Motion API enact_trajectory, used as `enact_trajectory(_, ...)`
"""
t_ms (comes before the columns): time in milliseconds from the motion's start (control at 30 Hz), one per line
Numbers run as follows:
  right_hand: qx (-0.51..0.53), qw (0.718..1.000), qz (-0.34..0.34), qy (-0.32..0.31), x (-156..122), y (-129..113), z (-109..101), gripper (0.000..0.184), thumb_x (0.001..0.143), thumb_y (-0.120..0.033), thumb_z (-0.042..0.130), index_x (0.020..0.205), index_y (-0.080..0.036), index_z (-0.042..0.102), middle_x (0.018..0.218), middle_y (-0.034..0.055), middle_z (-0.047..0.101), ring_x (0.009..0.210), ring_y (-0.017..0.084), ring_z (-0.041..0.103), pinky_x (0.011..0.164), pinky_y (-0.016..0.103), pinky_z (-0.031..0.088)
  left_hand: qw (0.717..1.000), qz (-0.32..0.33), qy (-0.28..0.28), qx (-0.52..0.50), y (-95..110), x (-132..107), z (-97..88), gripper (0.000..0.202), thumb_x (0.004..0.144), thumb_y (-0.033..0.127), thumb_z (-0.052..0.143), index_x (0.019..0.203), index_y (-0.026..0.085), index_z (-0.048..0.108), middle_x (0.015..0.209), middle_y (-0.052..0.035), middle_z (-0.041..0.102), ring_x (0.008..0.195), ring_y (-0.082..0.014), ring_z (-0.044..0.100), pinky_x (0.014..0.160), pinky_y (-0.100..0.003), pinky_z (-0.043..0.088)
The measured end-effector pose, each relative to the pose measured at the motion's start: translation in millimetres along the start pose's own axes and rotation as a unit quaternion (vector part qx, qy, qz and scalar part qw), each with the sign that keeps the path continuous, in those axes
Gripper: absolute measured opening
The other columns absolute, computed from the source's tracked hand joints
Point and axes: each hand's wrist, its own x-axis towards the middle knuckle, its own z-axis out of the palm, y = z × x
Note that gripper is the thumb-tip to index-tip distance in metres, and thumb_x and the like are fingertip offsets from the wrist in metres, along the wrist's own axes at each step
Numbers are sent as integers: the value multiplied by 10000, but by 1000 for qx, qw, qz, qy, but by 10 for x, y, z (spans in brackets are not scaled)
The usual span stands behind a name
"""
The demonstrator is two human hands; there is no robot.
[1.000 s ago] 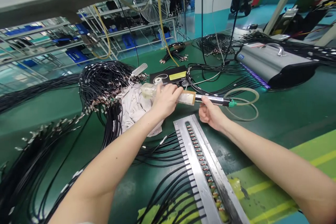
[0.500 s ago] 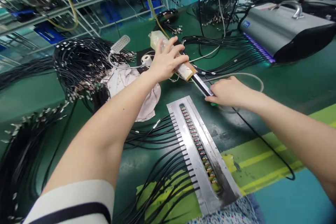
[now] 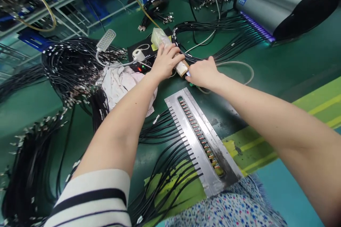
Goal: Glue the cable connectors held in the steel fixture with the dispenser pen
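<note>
My left hand (image 3: 168, 59) lies over a long block wrapped in clear plastic and tape (image 3: 182, 68), its fingers curled across the top and holding it. Close by on the right, my right hand (image 3: 203, 72) is closed around a slim black-and-white stick (image 3: 188, 73). Only a short bit of the stick shows, at the block's near end; my fingers cover the rest. Nearer to me lies a slotted metal fixture (image 3: 195, 133). Small connector ends sit in a row along its slot, and black cables (image 3: 162, 154) run out from its left side.
Bundled black cables (image 3: 70, 64) lie at the left beside a crumpled white cloth (image 3: 117, 81). A small LED lamp (image 3: 106, 39) bends over the cloth. Behind my left hand is a black control box (image 3: 140, 66). A silver machine glowing purple (image 3: 287, 0) stands at the back right.
My right hand has moved left and away from me, up to the block, and most of the stick that showed before is out of sight. My left hand stays on the block. The view has shifted.
</note>
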Motion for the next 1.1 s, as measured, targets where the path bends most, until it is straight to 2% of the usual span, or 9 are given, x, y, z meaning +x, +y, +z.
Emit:
enact_trajectory(167, -15, 1000, 3, 0, -358, -112, -542, 392, 793, -490, 517, 822, -112, 617, 800, 119, 602, 942, 369, 553, 839, 555, 319, 998, -53, 44, 11, 278, -160, -238, 471, 845, 227, 443, 1310, 274, 391, 1416, -74, 310, 1338, -331, 160, 1044, -540, 144)
enact_trajectory(300, 58, 975, -209, -42, -1240, -171, -1048, 231, 838, -336, 484, 899, -151, 609, 862, 101, 581, 858, 247, 508, 726, 388, 382, 999, -31, 31, -31, 815, -735, -652, 329, 839, 126, 378, 1130, 158, 528, 1131, -121, 521, 1070, -262, 445, 879, -423, 372)
enact_trajectory(367, 137, 935, -307, -114, -1759, -186, -1119, 170, 854, -298, 494, 878, -171, 604, 785, 58, 551, 747, 183, 470, 659, 332, 373, 998, 39, 0, -57, 1221, -1177, -833, 251, 845, 117, 376, 1001, 131, 573, 940, -107, 570, 906, -229, 486, 767, -368, 398)
enact_trajectory(433, 172, 909, -330, -186, -2193, -204, -1067, 148, 853, -282, 518, 898, -162, 594, 792, 48, 536, 725, 164, 447, 642, 317, 367, 992, 98, -14, -77, 1670, -1612, -933, 199, 855, 107, 399, 918, 136, 585, 776, -65, 558, 749, -196, 462, 661, -333, 363)
enact_trajectory(533, 159, 916, -331, -164, -2549, -246, -886, 145, 856, -237, 513, 942, -145, 583, 797, 51, 524, 742, 172, 436, 638, 323, 355, 984, 134, -39, -115, 2245, -2063, -919, 141, 891, 158, 447, 943, 133, 576, 715, -27, 526, 662, -162, 414, 589, -314, 293)
enact_trajectory(633, 122, 925, -345, -97, -2608, -294, -754, 112, 866, -185, 479, 896, -140, 578, 749, 40, 503, 715, 169, 418, 622, 320, 338, 985, 122, -44, -117, 2550, -2212, -816, 119, 896, 162, 455, 926, 131, 566, 719, -21, 505, 667, -161, 407, 584, -320, 276)
enact_trajectory(800, 63, 913, -398, -66, -2525, -368, -800, 147, 866, -148, 455, 742, -162, 533, 708, 18, 478, 670, 151, 408, 607, 319, 310, 988, 130, -5, -89, 2687, -2213, -763, 167, 886, 115, 422, 765, 143, 535, 704, -25, 484, 638, -159, 390, 564, -321, 269)
enact_trajectory(1000, 63, 908, -413, 16, -2067, -459, -1383, 216, 863, -256, 448, 700, -176, 564, 680, 39, 502, 663, 156, 445, 597, 338, 375, 990, 126, -6, -64, 2794, -2267, -759, 177, 857, 129, 444, 690, 159, 495, 691, -27, 475, 638, -168, 424, 557, -327, 296)
enact_trajectory(1100, 6, 916, -379, 127, -1591, -561, -1775, 264, 882, -304, 443, 748, -171, 627, 771, 59, 560, 717, 151, 496, 610, 324, 411, 990, 118, 36, -74, 2590, -2183, -887, 115, 845, 147, 491, 733, 165, 513, 640, -7, 470, 609, -160, 431, 540, -320, 312)
